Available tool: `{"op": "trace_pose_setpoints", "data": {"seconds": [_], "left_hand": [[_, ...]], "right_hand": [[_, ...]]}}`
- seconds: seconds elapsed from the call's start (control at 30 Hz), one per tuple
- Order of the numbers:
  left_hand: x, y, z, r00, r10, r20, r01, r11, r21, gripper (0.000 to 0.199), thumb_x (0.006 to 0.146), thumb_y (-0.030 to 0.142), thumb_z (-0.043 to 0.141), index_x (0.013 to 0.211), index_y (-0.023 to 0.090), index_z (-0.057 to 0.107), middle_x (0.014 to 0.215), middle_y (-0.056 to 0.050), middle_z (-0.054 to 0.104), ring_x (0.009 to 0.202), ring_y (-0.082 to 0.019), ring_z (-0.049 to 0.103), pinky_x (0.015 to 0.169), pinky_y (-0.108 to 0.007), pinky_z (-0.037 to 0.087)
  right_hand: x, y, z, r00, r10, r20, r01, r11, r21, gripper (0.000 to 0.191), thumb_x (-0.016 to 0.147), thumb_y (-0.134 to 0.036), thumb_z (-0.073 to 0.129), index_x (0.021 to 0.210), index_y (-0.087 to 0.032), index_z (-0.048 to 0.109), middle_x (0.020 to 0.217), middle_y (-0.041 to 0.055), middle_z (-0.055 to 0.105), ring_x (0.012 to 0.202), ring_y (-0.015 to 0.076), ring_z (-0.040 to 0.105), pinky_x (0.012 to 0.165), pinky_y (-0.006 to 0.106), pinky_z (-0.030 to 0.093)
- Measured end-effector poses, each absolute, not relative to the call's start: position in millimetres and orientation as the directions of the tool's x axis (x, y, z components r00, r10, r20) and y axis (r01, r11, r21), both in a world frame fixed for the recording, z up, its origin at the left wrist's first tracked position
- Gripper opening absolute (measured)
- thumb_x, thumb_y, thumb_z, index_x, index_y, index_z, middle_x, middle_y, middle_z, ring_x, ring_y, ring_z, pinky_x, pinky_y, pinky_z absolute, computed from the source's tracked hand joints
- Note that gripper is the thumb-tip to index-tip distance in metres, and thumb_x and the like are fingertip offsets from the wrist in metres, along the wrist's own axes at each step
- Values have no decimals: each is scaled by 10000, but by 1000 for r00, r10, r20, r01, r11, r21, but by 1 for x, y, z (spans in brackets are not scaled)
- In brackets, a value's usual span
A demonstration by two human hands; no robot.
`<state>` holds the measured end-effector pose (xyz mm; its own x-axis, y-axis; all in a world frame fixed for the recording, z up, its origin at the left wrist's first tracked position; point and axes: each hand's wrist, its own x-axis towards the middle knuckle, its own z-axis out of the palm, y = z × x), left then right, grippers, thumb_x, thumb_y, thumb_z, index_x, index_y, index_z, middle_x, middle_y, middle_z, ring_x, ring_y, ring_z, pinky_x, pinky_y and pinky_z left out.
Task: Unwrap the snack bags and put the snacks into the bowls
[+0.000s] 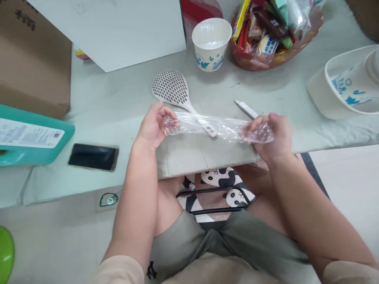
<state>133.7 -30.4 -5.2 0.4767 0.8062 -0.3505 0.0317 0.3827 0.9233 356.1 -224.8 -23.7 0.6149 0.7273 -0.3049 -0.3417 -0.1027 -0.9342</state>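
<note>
Wrap (229, 128) runs left-right, ends pinched by left hand (151, 124) and right hand (278, 136); skimmer (171, 87) handle behind it, cutter (246, 108) near right hand.

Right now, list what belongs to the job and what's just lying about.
Job:
- crinkled clear plastic wrapper, between left hand and right hand
- white perforated skimmer, likely
- slim white cutter, perhaps

Lying about:
- black rectangular phone
- white cup, blue leaf print
- translucent amber bowl

Clear, colourless plastic wrap (229, 130) — and I can see a whitish skimmer (171, 86) patterned with holes, a white cup (211, 52) with blue leaves (203, 64), a teal container (44, 152) — a brown box (37, 59)
</note>
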Motion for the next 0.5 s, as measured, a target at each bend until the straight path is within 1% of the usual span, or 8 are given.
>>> {"op": "trace_pose_setpoints", "data": {"seconds": [0.03,0.1,0.2,0.23,0.33,0.4,0.47,0.5], "left_hand": [[134,-31,-7,458,825,-332,45,351,935,299,836,327,711,590,175,632,633,-13,598,537,-88,586,490,-185,499],[134,-32,-9,437,852,-288,66,289,955,177,735,158,763,625,173,625,649,8,583,550,-72,570,511,-173,491],[133,-33,-12,425,866,-263,74,256,964,203,654,23,735,718,182,626,707,23,586,590,-86,602,530,-192,503],[133,-32,-13,410,876,-253,66,249,966,226,645,12,728,743,187,623,741,25,593,605,-91,616,533,-199,509],[129,-29,-17,356,911,-209,34,211,977,316,625,-3,741,832,205,624,835,34,610,625,-85,626,545,-202,521],[126,-28,-18,347,919,-187,8,197,980,426,608,-13,761,934,232,636,831,48,616,621,-83,627,547,-192,518],[124,-28,-17,366,910,-196,-9,214,977,490,605,-18,771,998,247,644,778,61,605,617,-90,644,548,-188,522],[123,-30,-16,380,901,-209,-9,230,973,461,613,-16,768,980,238,651,749,63,597,619,-94,657,548,-184,525]], "right_hand": [[354,-225,-24,624,720,-302,-271,-164,-949,459,843,-571,625,539,-235,553,609,42,618,610,171,618,543,302,495],[350,-227,-24,639,715,-284,-94,-294,-951,405,834,-479,717,570,-224,547,617,18,619,570,139,563,540,283,437],[347,-229,-24,637,736,-230,100,-376,-921,229,750,-317,805,754,-237,591,603,-47,569,522,111,475,510,260,333],[347,-229,-24,636,738,-225,118,-381,-917,239,724,-282,814,847,-246,611,613,-63,558,523,112,473,513,258,331],[349,-227,-22,613,754,-237,158,-411,-898,438,708,-227,789,1123,-250,647,659,-76,566,548,125,501,538,269,373],[349,-225,-21,590,767,-252,211,-447,-869,376,736,-216,738,1108,-228,683,642,-64,580,552,133,511,549,281,384],[348,-224,-21,579,774,-255,238,-460,-855,187,766,-203,683,952,-219,692,595,-51,585,544,137,520,551,283,390],[348,-223,-21,583,772,-253,219,-450,-866,106,780,-195,661,882,-222,668,598,-43,604,546,136,538,555,282,407]]}}
